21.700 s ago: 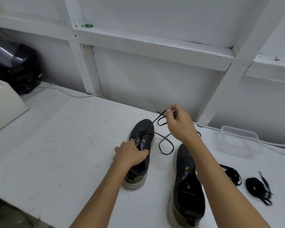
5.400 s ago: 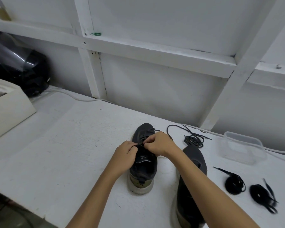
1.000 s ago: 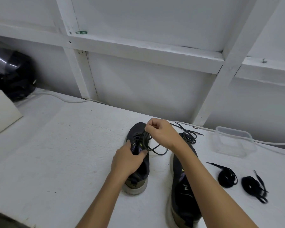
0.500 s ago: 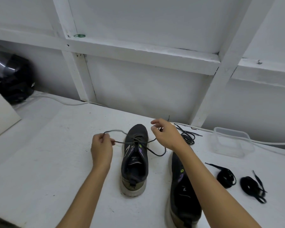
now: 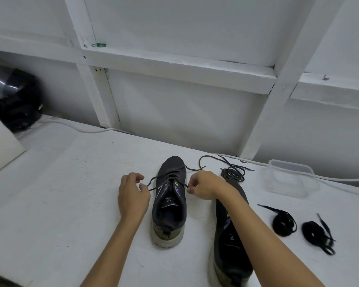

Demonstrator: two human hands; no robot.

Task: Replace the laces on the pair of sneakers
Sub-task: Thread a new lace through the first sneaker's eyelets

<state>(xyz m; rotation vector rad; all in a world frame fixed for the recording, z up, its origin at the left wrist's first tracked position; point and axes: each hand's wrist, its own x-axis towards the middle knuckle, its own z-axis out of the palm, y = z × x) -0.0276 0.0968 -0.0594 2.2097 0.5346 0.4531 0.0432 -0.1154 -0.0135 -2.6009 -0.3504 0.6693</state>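
A dark sneaker (image 5: pixel 168 206) stands toe-away in the middle of the white table (image 5: pixel 60 193). Its thin dark lace (image 5: pixel 170 174) is threaded through the upper eyelets. My left hand (image 5: pixel 133 195) is just left of the shoe, its thumb and curled fingers pinching the lace's left end. My right hand (image 5: pixel 203 186) pinches the lace's right part beside the tongue. The second sneaker (image 5: pixel 229 241) lies to the right, partly hidden under my right forearm.
A loose tangle of old lace (image 5: pixel 233 174) lies behind the second sneaker. Two coiled black laces (image 5: pixel 284 223) (image 5: pixel 317 235) sit at the right. A clear plastic container (image 5: pixel 290 179) stands by the wall, a black helmet (image 5: pixel 13 100) and white box (image 5: pixel 0 146) at the far left.
Both hands have dropped closer to the sneaker. My left hand moved right towards it, and the lace spans drawn out to each side are now short.
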